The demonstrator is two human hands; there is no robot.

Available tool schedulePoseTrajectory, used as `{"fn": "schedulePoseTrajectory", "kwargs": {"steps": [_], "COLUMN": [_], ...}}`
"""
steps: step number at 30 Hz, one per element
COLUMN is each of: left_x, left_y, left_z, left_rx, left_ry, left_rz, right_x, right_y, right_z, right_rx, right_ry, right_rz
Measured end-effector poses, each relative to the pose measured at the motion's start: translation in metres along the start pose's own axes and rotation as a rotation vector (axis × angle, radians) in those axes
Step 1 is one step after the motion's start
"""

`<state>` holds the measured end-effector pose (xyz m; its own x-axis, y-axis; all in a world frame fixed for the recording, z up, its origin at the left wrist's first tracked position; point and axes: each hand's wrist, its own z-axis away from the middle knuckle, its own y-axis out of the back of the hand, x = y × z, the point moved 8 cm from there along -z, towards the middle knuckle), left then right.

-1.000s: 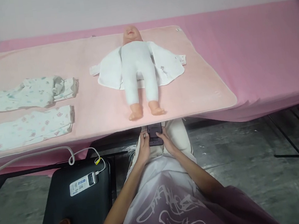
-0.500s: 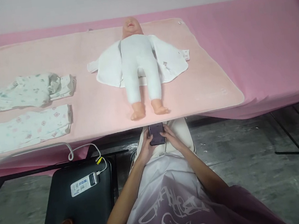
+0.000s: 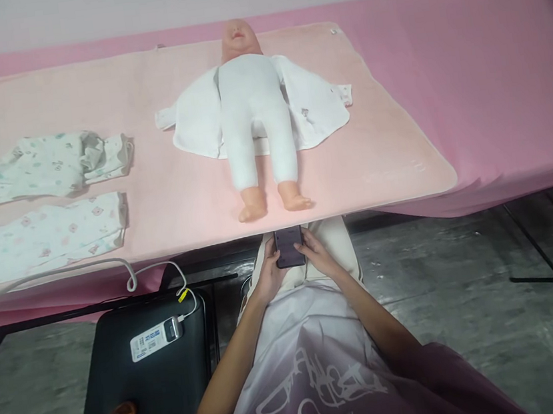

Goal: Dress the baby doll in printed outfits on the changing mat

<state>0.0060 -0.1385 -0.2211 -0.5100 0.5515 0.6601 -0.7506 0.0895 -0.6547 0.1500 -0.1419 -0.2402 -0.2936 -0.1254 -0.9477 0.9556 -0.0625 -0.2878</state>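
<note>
Grip: my left hand and right hand share one black smartphone at lower centre of frame, cradled from both long edges. Left thumb lies along the left edge; right thumb reaches over the right part of the screen. Whether it presses or hovers, I cannot tell; the fingers behind are hidden.

Handling note: in my judgement, the hold works best with both palms bearing equal weight, so that either thumb can tap without tipping the phone. Screen content too small to read.

Phone position: over the cream trousers, just below the near edge of the peach mat. Forearms low and clear of that edge; worth keeping so, to avoid dragging the mat.

Outward: baby doll on its back, upper centre, feet toward me, with a white wrap top spread open beneath it. Two folded patterned baby garments at left. Lower left, a white cable runs to a white device on a black seat, well apart from my hands.
</note>
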Motion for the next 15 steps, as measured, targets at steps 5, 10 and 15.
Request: {"fn": "schedulePoseTrajectory", "kwargs": {"steps": [5, 10, 15], "left_x": [0.0007, 0.0008, 0.0030], "left_y": [-0.0001, 0.0002, -0.0020], "left_z": [-0.0003, -0.0006, -0.0009], "left_rx": [0.053, 0.083, 0.092], "left_ry": [0.005, 0.006, -0.022], "left_rz": [-0.006, -0.010, -0.037], "right_x": [-0.0008, 0.0003, -0.0020], "right_y": [0.0002, -0.0024, -0.0045], "right_z": [0.0030, 0.0041, 0.0023], "right_rx": [-0.044, -0.018, 0.087], "right_ry": [-0.014, -0.022, -0.017], "right_rz": [-0.005, 0.002, 0.022]}}
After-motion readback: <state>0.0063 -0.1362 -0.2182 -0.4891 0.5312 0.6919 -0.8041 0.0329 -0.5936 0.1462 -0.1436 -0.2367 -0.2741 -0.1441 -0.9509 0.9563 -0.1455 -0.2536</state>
